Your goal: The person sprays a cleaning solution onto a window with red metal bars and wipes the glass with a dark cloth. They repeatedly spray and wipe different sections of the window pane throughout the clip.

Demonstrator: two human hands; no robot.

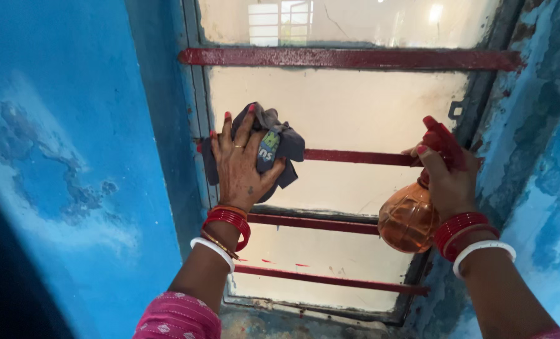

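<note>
Your left hand (242,164) presses a bunched grey cloth (274,145) against the frosted window pane (355,113), fingers spread over it at the red bar (355,157); it looks soft and light, so keep it wadded under your palm. Your right hand (449,182) wraps the red trigger head of an amber spray bottle (407,220), likely smooth plastic, best gripped at the neck.

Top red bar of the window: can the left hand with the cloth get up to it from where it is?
Probably yes. The left hand presses the grey cloth at the second bar, and only bare glass lies between it and the top red bar.
</note>
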